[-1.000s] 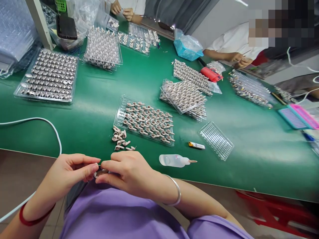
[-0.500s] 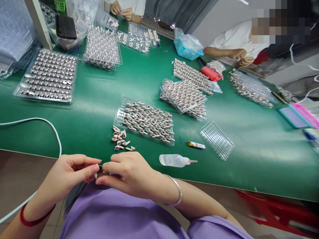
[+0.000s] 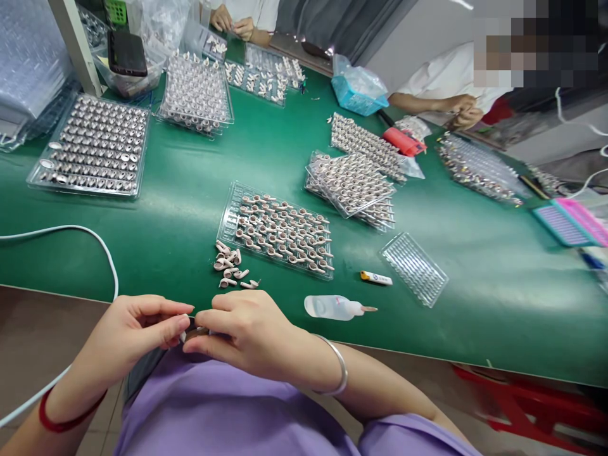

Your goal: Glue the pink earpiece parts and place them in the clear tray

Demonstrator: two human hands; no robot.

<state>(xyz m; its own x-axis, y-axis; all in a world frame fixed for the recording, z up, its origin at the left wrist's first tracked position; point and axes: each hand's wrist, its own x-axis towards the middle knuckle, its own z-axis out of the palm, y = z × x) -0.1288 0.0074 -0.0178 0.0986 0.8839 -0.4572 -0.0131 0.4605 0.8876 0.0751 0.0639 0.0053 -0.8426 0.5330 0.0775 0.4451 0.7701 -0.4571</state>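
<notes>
At the table's near edge, just above my lap, my two hands almost meet. My left hand (image 3: 137,329) pinches a small white piece (image 3: 183,337), probably an earbud shell, between thumb and fingers. My right hand (image 3: 249,326) is closed with thumb and forefinger on a small brownish piece (image 3: 196,332); its kind is mostly hidden by the fingers. Beyond the hands lies a small heap of loose beige earbud shells (image 3: 228,261). Behind it a clear plastic tray (image 3: 230,212) holds rows of similar shells (image 3: 285,231).
Right of my hands lie a clear squeeze bottle (image 3: 332,307), a white lighter (image 3: 376,278) and a clear tray (image 3: 414,269). Filled trays (image 3: 351,183) are stacked farther back, with another tray (image 3: 90,145) at left. A white cable (image 3: 102,244) crosses the left edge. Two co-workers' hands (image 3: 463,113) work opposite.
Both of my hands keep the same pinch in nearly the same place. The view has shifted very slightly. Across the table, the right co-worker's hands have come closer together.
</notes>
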